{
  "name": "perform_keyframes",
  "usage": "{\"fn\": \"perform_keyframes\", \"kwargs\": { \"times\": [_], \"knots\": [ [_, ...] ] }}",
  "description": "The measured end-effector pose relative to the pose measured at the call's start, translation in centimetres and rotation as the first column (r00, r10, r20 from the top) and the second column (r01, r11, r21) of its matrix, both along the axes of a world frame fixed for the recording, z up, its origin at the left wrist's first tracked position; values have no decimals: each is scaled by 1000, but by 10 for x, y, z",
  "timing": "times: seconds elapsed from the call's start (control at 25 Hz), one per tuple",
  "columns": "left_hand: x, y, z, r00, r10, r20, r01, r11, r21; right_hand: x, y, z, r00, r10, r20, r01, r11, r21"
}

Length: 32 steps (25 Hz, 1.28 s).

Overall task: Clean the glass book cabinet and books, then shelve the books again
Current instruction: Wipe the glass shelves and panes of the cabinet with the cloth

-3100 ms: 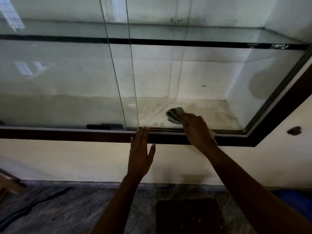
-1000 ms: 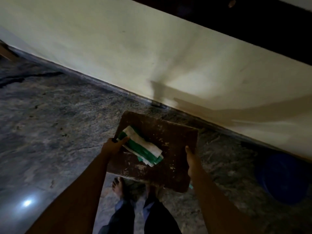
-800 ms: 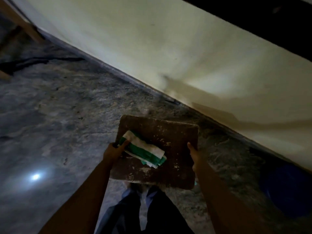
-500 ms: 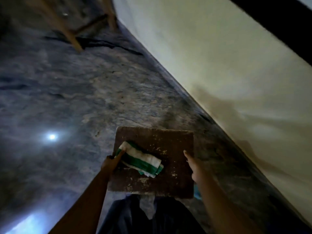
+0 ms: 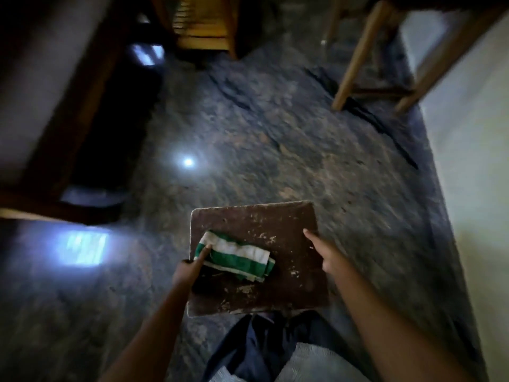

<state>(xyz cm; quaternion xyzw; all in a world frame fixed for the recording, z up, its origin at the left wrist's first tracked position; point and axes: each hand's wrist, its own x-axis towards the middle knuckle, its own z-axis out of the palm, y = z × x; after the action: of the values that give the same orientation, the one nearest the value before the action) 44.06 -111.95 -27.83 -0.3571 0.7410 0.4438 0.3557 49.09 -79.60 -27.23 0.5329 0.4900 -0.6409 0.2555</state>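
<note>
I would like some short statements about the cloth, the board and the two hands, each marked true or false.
1. A striped cloth lies on the brown board. True.
2. A finger of the left hand presses on the cloth. True.
3. The right hand holds the cloth. False: it grips the board's right edge, apart from the cloth.
4. The cloth is red and spread out flat. False: it is green and white, and folded.
5. Wooden legs stand on the floor beyond the board. True.
</note>
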Motion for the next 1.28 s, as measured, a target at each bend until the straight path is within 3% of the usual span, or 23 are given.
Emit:
{"fn": "perform_keyframes", "kwargs": {
  "times": [0.16,0.36,0.52,0.68,0.92,1.2,1.28],
  "knots": [
    [-33,-66,33,920,375,-110,-372,927,48,-137,-82,16,958,272,-94,-270,962,37],
    [-65,-142,27,638,757,-142,-746,653,128,-277,-204,29,760,615,-211,-594,788,159],
    [-74,-224,-24,388,914,-116,-900,403,166,-354,-315,16,577,791,-203,-767,610,200],
    [-82,-294,-22,165,984,-61,-964,174,199,-384,-436,-12,433,884,-178,-863,463,203],
    [-77,-402,-78,29,995,-100,-993,40,111,-381,-572,-73,335,938,-91,-911,347,223],
    [-39,-466,-172,36,998,-54,-999,36,2,-359,-636,-125,282,959,-32,-922,281,267],
    [-33,-472,-181,29,999,-18,-999,28,-14,-354,-646,-126,201,979,-8,-928,194,319]
  ]
}}
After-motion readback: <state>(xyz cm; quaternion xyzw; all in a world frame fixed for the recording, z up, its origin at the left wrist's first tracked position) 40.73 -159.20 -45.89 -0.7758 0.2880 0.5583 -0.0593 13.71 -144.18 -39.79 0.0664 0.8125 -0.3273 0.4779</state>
